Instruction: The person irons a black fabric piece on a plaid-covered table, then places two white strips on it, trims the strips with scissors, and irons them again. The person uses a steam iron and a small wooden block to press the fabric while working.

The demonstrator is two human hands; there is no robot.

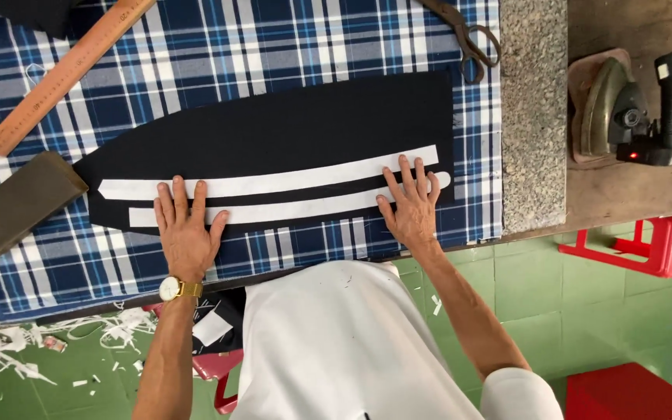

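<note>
Here, both hands — left [186, 230], right [411, 206] — lie flat, fingers spread, holding nothing, smoothing white strips [274, 183] onto black cloth [289, 124]; pressing likely follows, needing the iron [612, 109] beside it.

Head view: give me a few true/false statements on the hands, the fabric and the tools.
1. Both hands press flat on the black fabric piece. True: left hand, right hand.
2. Two white strips lie on the black piece. True.
3. The scissors are in the right hand. False: they lie at the plaid cloth's far edge.
4. The wooden ruler rests on the iron. False: it lies on the plaid cloth.
</note>
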